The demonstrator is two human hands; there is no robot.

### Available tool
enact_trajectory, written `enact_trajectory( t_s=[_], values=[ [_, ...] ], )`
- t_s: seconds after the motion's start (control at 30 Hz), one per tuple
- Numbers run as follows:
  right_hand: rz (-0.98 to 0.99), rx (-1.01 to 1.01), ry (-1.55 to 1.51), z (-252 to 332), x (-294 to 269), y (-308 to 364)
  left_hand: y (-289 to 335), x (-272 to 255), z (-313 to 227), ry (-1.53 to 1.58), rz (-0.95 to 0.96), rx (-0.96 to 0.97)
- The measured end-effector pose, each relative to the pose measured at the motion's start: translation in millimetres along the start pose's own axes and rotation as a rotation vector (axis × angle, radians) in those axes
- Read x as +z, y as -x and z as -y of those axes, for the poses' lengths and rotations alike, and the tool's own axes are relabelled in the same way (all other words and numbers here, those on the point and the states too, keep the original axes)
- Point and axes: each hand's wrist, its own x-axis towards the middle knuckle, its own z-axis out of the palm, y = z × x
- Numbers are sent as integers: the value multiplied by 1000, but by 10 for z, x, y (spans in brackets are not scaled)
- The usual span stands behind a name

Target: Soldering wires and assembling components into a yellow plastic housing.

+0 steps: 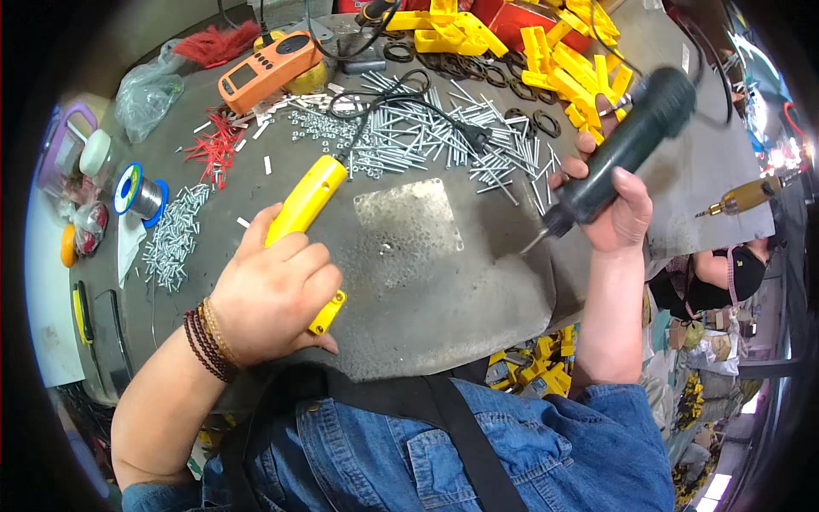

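Observation:
My left hand is closed around a yellow plastic tool housing, its far end sticking out above my fingers and its near end showing below them. A dark cord runs from near its far end. In my right hand lies a dark green electric screwdriver, its thin bit pointing down and left. The bit is apart from the yellow housing. Between my hands a worn metal plate rests on the grey bench. Beyond it spread long screws, with small nuts beside them.
Yellow housings and dark rings sit at the back right. An orange meter, red wires, short screws and a solder spool lie at left. A second screwdriver is at far right, near another person.

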Motion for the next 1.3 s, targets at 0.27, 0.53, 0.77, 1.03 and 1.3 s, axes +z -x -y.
enact_trajectory(
  t_s=[0.27,0.53,0.77,1.03,1.3],
  values=[
    [256,-123,77,-357,563,-43,21,-28,12,44,-55,32],
    [339,-221,6,-203,739,-73,55,-14,8,94,-107,25],
    [272,-213,94,-154,562,-9,89,-5,-17,96,-153,4],
    [212,-519,232,-298,910,72,82,6,-25,74,-149,-5],
    [9,-270,-1,-30,987,139,77,16,-32,73,-161,-13]
  ],
)
